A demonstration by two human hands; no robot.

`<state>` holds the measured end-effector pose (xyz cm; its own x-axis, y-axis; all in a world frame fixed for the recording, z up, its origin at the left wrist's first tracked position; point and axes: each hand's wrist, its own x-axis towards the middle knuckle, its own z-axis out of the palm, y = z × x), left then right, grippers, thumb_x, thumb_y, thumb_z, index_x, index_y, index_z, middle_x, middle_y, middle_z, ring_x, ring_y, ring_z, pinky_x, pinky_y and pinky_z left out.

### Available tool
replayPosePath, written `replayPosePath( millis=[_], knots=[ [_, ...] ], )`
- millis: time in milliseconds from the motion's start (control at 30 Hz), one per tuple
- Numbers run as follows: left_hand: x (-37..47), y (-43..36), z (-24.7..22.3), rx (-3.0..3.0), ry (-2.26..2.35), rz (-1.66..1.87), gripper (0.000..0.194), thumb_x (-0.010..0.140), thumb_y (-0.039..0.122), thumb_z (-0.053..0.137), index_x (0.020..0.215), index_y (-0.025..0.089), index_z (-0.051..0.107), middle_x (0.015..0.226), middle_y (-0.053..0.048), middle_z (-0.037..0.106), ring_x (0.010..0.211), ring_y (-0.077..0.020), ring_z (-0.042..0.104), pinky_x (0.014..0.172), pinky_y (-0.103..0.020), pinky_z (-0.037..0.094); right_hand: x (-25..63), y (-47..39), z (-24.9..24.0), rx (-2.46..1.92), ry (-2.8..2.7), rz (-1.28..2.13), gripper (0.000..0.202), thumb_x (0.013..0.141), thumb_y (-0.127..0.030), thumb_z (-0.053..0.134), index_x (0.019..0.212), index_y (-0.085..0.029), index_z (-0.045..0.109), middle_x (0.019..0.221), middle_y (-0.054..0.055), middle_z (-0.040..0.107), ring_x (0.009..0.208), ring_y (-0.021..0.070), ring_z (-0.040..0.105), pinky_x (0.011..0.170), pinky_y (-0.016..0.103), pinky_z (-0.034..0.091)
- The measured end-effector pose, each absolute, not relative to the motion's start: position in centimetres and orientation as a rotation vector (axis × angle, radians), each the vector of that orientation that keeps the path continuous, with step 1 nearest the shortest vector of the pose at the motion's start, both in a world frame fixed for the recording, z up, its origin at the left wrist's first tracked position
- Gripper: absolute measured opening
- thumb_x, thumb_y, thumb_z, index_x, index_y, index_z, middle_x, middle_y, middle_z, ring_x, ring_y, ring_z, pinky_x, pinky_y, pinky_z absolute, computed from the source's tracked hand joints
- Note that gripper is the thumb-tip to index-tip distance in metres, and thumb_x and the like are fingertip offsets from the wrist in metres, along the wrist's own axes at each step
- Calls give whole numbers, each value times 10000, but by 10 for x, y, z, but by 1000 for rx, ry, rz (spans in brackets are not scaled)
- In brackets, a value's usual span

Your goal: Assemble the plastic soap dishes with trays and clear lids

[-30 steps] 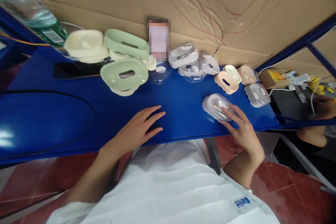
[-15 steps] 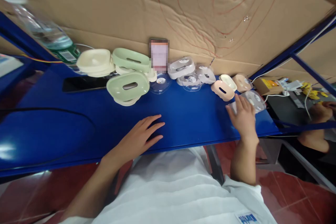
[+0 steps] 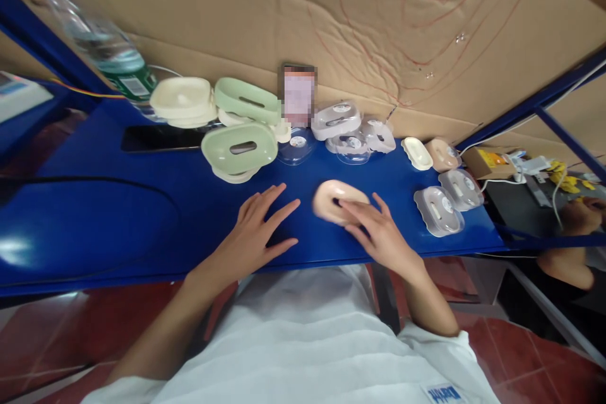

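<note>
A peach-pink soap dish point(image 3: 326, 197) with a dark oval slot is in front of my body, slightly smeared by motion. My right hand point(image 3: 376, 227) grips its right side, with a finger at the slot and the thumb by the near edge. To its left, my left hand point(image 3: 253, 227) hovers low over the blue tabletop with spread fingers and holds nothing. Beyond my left hand lies a green slotted soap dish point(image 3: 260, 145) on a cream piece. A small cream dish point(image 3: 416, 153) and a lidded soap dish point(image 3: 438, 209) lie off to the right.
Along the cardboard back wall stand cream dishes point(image 3: 182, 101), lilac dishes with clear lids point(image 3: 337, 118), a screen point(image 3: 299, 98) and a water bottle point(image 3: 111, 53). A black cable point(image 3: 95, 180) crosses the left side. Another person's arm point(image 3: 565, 259) shows at far right.
My right hand has moved left from the group at the right, bringing the pink soap dish to the middle. My left hand stays spread nearby. The view has shifted slightly.
</note>
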<state>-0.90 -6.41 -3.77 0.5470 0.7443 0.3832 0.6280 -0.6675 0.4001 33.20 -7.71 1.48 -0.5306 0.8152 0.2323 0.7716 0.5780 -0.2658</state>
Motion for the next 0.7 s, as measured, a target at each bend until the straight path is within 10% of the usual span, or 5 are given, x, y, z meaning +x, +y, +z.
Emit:
replayPosePath(
  millis=[467,700],
  knots=[
    [-9,-64,-32,2573,1167,765,381,1074,284,584,1430,347,705,1725,-122,439,1611,-369,398,1300,-656,308,353,30,38,-1727,-2034,-248,427,1131,-430,437,1278,-165,738,1345,166,746,1283,328,668,1128,473,505],
    [-6,-62,-35,2621,1192,824,441,1041,189,546,1444,324,664,1664,-134,517,1572,-364,463,1286,-660,315,392,63,4,-2429,-1626,-338,675,1051,-362,494,1646,-53,417,1696,297,424,1545,459,433,1224,654,366]
  ],
)
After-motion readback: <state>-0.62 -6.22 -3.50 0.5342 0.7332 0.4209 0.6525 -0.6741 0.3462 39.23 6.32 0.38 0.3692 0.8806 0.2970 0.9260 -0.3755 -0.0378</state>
